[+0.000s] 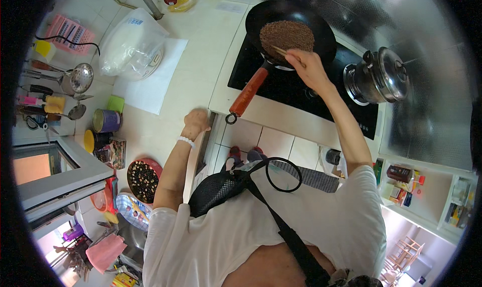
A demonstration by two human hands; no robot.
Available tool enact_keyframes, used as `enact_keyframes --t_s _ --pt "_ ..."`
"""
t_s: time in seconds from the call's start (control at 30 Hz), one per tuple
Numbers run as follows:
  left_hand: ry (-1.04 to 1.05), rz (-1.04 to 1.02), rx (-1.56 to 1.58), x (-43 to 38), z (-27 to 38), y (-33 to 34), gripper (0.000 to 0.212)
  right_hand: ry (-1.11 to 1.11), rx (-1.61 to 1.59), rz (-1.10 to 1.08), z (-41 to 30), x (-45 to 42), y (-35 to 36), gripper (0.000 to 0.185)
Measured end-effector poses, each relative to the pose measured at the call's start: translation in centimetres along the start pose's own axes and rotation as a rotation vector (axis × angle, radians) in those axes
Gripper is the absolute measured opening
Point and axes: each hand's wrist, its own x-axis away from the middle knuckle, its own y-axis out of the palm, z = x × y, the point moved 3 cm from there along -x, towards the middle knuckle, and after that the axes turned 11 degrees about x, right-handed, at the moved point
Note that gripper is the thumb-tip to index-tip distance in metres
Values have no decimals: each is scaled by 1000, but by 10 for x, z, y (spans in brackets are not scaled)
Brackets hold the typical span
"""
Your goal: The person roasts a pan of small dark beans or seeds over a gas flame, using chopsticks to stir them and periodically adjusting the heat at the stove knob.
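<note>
A black wok (325, 35) stands on the left burner of a black glass gas hob (301, 93). Small reddish-brown grains (288, 35) lie heaped inside it. Over the wok's near side, my right hand (307, 67) grips what look like wooden chopsticks (279, 50), their tips in the grains. The wok's reddish wooden handle (249, 91) points toward me and to the left, with neither hand on it. My left hand (196, 122) rests curled at the countertop edge beside the hob; no object shows in it, and its fingertips are partly hidden.
On the hob's right burner sits a lidded steel pot (384, 76). Leftward are a plastic-bagged round item (131, 42) on white paper (141, 93), hanging ladles (81, 78), a tin can (107, 120) and a red bowl of mixed beans (144, 179). An open window frame (94, 170) juts in.
</note>
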Motion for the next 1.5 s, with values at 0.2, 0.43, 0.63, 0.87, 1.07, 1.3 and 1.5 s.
enact_keyframes --t_s 0.2,0.43,0.63,0.87,1.07,1.3,1.5 --pt "-33 23 11 5 3 -2 48 28 297 241 83 -28 24 31" --pt "76 107 5 15 8 -6 44 -55 395 58 32 14 7 26" --pt "130 148 12 2 -5 10 40 -35 47 187 29 -16 22 28" --pt "117 138 22 7 -4 6 45 105 417 181 76 -11 -1 28" --pt "-67 -68 40 1 8 -6 50 -20 134 101 6 13 0 25" --pt "21 6 -49 -12 -12 19 56 70 347 214 66 -4 3 30" --pt "10 -5 -16 -4 -5 8 48 66 278 84 17 24 -8 25"
